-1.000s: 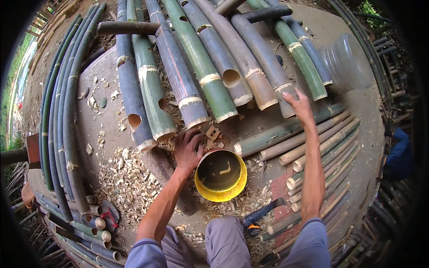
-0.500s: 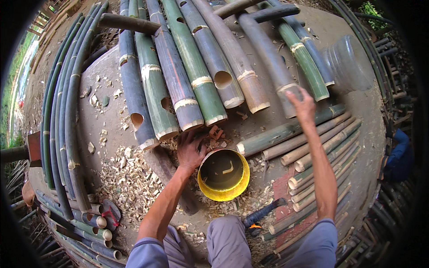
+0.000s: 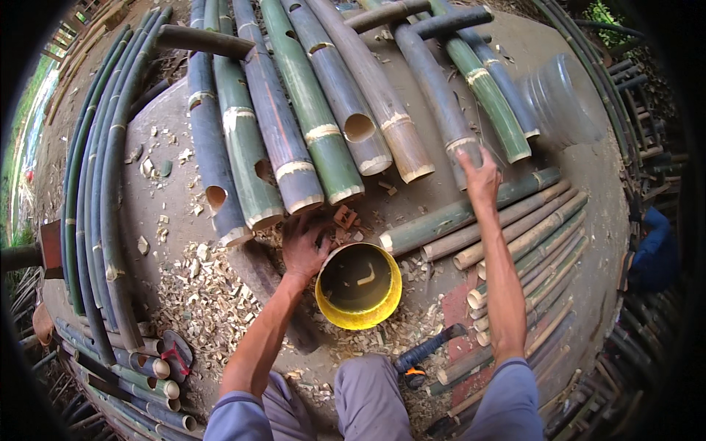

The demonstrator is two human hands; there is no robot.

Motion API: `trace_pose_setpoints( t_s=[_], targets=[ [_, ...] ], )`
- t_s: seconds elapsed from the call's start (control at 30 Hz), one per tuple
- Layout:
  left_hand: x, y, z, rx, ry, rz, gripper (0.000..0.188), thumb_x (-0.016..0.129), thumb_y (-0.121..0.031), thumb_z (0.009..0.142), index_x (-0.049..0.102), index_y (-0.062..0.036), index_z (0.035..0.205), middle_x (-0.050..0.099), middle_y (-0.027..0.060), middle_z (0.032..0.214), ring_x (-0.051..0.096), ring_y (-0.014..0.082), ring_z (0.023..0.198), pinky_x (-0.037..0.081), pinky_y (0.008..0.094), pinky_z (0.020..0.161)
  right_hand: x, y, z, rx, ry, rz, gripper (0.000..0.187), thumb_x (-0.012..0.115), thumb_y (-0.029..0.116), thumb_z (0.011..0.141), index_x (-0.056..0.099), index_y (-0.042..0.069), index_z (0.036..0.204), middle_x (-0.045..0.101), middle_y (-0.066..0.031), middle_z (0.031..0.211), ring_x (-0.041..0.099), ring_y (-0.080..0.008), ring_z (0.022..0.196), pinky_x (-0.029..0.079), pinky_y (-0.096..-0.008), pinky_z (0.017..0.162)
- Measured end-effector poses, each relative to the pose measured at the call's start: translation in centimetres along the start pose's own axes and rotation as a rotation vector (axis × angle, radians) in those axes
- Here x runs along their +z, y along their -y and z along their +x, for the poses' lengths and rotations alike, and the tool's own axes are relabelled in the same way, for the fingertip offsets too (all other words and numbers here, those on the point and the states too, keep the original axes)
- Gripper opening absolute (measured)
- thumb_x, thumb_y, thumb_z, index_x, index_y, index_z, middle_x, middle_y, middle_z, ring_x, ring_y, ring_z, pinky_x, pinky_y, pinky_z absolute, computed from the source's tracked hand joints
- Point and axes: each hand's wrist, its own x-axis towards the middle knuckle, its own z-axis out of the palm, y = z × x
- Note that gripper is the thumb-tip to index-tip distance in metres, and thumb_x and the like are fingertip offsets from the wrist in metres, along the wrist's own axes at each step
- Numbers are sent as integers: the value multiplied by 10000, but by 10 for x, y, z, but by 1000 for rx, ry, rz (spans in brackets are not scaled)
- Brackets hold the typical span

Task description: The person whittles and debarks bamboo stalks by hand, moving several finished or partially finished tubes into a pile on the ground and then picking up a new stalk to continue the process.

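Note:
My right hand [image 3: 482, 175] grips the near end of a grey bamboo pole [image 3: 434, 95], its fingers wrapped over the cut end from the right side. My left hand [image 3: 304, 246] is down among wood chips just below the cut ends of several bamboo poles, with its fingers apart and partly in shadow; nothing shows in it. Beside it, to the right, stands a yellow-rimmed bucket [image 3: 359, 323] of murky water with a pale chip floating in it. Under my left wrist lies a dark wooden log [image 3: 254, 272]. A green bamboo pole [image 3: 323, 132] ends just above my left hand.
A dark-handled tool with orange [image 3: 434, 347] lies near my right knee. Cut bamboo poles [image 3: 515, 220] are laid side by side at the right, near a clear plastic container [image 3: 566, 99]. Wood chips [image 3: 198, 294] cover the ground at left. A person in blue [image 3: 654, 246] is at the far right.
The whole view has shifted slightly. My right hand has moved a little left with the end of the grey bamboo pole. My left hand stays beside the bucket.

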Motion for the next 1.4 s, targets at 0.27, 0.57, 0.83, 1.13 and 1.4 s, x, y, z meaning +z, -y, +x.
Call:
trace_pose_setpoints(
  t_s=[0.27,0.57,0.83,1.13,1.4],
  targets=[
    [0,0,-3,-53,31,10,288,645,-194,730,694,-165,1013,603,45,1116,526,291,1073,391,437,966,-10,13,22,38,5,26,690,720,483,760,601,-46,1188,648,-265,1077,634,-374,1010,473,-407,882],
    [2,1,-4,-49,34,11,270,656,-195,730,683,-176,998,605,22,1099,523,282,1056,394,434,970,0,26,35,-173,-289,-401,633,647,443,834,520,24,1291,585,-203,1175,539,-374,1111,437,-439,917],
    [1,1,-3,-55,38,17,280,654,-206,742,679,-182,1020,596,30,1108,521,289,1065,392,440,964,46,89,-39,-114,244,163,751,682,411,809,419,-40,1349,609,-302,1059,587,-483,982,475,-493,871],
    [-2,0,-5,-57,60,54,282,657,-242,755,681,-205,1034,598,30,1110,518,281,1083,379,444,967,58,105,-74,-24,109,19,720,648,443,842,389,32,1375,579,-301,1006,606,-454,889,500,-501,771],
    [5,6,-7,-53,63,80,293,651,-264,757,680,-204,1042,607,58,1105,516,295,1085,364,469,982,69,127,-104,24,113,39,700,633,427,863,366,23,1368,567,-316,980,611,-465,864,512,-506,722]
  ],
)
